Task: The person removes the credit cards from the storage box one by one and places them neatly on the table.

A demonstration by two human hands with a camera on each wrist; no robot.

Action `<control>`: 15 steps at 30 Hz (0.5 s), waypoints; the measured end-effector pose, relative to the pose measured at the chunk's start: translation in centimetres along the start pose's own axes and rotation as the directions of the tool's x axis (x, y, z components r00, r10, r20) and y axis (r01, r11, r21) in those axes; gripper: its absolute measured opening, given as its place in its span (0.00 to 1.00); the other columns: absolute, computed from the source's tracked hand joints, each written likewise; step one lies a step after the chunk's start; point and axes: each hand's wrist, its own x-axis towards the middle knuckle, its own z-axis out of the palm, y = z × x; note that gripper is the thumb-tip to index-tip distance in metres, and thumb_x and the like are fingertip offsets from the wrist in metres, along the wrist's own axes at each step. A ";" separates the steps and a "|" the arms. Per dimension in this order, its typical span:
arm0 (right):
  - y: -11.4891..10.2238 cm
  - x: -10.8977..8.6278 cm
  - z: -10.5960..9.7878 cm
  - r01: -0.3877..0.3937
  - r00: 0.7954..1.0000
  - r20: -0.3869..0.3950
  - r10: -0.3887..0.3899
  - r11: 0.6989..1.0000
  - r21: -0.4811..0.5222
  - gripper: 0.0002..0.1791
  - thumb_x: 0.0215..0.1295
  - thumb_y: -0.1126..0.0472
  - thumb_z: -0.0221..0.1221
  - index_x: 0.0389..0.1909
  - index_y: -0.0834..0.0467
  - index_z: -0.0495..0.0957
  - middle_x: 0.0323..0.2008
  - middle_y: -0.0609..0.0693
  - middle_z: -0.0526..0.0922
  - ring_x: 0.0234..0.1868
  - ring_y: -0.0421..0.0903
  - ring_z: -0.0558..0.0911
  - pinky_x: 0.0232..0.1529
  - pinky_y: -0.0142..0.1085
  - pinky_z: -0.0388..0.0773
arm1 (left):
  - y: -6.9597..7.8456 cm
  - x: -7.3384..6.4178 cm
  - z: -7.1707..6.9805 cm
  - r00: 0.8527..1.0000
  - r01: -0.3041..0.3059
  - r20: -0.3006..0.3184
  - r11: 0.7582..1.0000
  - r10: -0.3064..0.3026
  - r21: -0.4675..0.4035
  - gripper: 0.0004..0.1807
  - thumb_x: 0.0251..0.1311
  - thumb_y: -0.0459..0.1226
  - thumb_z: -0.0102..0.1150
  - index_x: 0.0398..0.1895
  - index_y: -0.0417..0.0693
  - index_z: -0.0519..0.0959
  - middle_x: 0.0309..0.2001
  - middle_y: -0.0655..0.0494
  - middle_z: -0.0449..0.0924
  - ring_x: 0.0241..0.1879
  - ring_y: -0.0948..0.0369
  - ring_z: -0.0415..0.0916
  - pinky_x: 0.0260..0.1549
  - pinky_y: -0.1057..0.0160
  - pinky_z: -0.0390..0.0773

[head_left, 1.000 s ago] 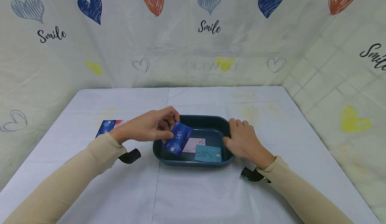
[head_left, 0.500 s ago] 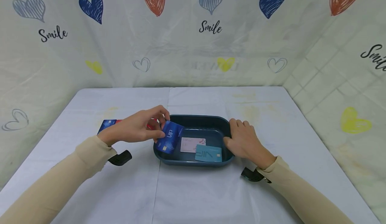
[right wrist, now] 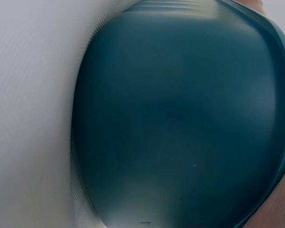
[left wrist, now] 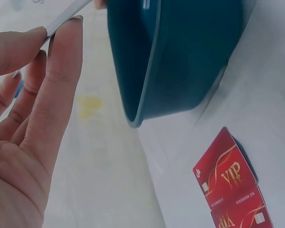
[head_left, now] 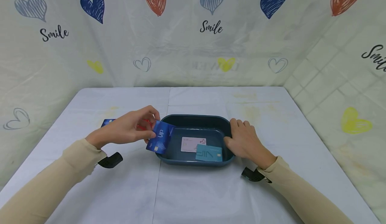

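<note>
My left hand pinches a dark blue VIP card between thumb and fingers, over the left end of a teal tray. In the left wrist view this card shows nearly edge-on, above the tray's rim. The right hand grips the tray's right rim, thumb on the near side and fingers over the far part. Inside the tray lie a pale pink VIP card and a light blue card, which overlaps the pink one's corner.
Red VIP cards lie on the white tabletop left of the tray, mostly behind the left hand in the head view. Another blue card shows past the left wrist. A curtain with printed hearts hangs behind the table.
The left hand has moved left with the blue card, from over the tray's inside to its left rim. The pink card is now fully uncovered on that side. My right hand stays put.
</note>
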 end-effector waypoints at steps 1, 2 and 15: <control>0.0 0.0 0.0 0.000 1.000 0.000 0.000 1.000 -0.001 0.20 0.65 0.55 0.49 0.51 0.66 0.69 0.42 0.60 0.75 0.42 0.57 0.68 0.41 0.49 0.65 | -0.1 -0.1 -0.1 1.000 0.004 -0.002 1.000 -0.004 -0.002 0.23 0.65 0.36 0.67 0.58 0.52 0.68 0.42 0.50 0.79 0.35 0.63 0.86 0.43 0.63 0.87; 0.0 0.0 0.0 0.000 1.000 -0.001 0.000 1.000 -0.001 0.20 0.65 0.55 0.49 0.51 0.66 0.69 0.42 0.60 0.75 0.42 0.57 0.68 0.41 0.49 0.64 | -0.1 -0.2 -0.1 1.000 0.007 -0.005 1.000 -0.007 0.002 0.23 0.65 0.36 0.67 0.58 0.52 0.68 0.42 0.51 0.79 0.35 0.63 0.86 0.43 0.63 0.86; 0.0 0.1 0.1 0.000 1.000 0.002 0.000 1.000 -0.002 0.20 0.65 0.55 0.49 0.51 0.66 0.69 0.41 0.59 0.75 0.42 0.56 0.68 0.40 0.48 0.64 | -1.3 -1.9 -0.9 0.998 0.037 -0.040 0.998 -0.039 -0.044 0.22 0.66 0.35 0.66 0.57 0.52 0.67 0.41 0.49 0.78 0.33 0.61 0.87 0.37 0.56 0.87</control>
